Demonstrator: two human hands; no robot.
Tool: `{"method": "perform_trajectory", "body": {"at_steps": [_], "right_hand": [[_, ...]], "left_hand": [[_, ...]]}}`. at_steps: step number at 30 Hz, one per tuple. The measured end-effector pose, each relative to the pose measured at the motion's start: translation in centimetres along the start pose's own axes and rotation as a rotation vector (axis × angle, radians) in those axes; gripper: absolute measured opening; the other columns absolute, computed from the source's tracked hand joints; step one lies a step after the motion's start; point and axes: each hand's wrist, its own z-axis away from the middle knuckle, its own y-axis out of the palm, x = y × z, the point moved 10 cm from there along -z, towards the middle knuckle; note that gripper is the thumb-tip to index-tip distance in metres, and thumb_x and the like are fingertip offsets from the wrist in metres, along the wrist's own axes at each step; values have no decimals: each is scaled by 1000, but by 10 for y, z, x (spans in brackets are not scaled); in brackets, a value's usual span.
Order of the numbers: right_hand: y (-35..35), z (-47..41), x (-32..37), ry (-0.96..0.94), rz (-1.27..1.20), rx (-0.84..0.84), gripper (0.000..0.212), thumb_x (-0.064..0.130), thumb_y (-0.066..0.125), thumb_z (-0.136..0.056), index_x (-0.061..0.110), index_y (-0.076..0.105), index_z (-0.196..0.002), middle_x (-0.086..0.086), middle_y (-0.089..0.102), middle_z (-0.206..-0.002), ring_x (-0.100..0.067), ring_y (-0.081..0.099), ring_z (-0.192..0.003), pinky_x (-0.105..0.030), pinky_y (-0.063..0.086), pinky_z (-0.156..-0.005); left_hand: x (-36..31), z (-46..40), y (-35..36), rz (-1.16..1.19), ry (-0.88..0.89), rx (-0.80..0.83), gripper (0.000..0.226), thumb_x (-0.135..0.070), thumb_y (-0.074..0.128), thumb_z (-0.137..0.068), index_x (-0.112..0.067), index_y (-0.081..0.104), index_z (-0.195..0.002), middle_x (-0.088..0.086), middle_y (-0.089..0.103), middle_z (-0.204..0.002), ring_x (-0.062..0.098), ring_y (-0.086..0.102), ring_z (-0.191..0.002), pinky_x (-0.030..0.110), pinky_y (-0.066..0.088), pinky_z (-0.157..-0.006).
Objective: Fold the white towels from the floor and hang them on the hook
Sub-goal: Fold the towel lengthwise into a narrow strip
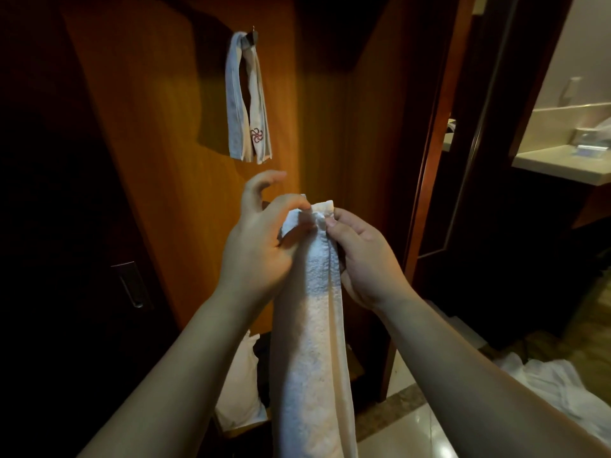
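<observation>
In front of the wooden wall panel (172, 133), chest-high in the head view, the person holds a white towel (312, 342) folded into a long narrow strip, and it hangs straight down between the forearms so its own weight keeps the fold flat. The left hand (261, 239) has its grip pinched on the top left corner with thumb and a finger, the other fingers lifted free; the right hand (363, 259) has its grip curled round the top right edge, thumb pressed on the cloth. Both hands meet at the upper end, probably lining up the corners before the strip goes over the hook (252, 37). Up there another folded towel (246, 97) is already draped in two legs, well above the hands, which suggests part of the job is done. That hung towel carries a red embroidered knot-like emblem near its lower end; no letters can be read. Down at the right, more white cloth (542, 381) lies rumpled on the floor (410, 421), likely next in line. A pale bag (241, 385) sits low behind the left forearm.
</observation>
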Motion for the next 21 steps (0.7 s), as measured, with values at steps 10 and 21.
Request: {"method": "perform_trajectory", "body": {"at_steps": [10,21], "right_hand": [[6,-1,5,6,45,37,31,44,56,-94,29,72,-116,-7,72,-103,-26,64,-94,-51,47,-87],[15,-1,6,-8,33,35,34,46,56,-90,33,73,-117,-11,72,-117,-36,63,-116,-61,43,-107]], "left_hand": [[-11,-10,-4,20,-20,100,6,-32,61,-85,-27,62,-88,-26,53,-110,2,49,-113,15,41,-93],[5,-1,-7,286,-224,-33,20,-12,66,-94,-31,61,-88,-6,64,-100,14,62,-100,26,50,-87]]}}
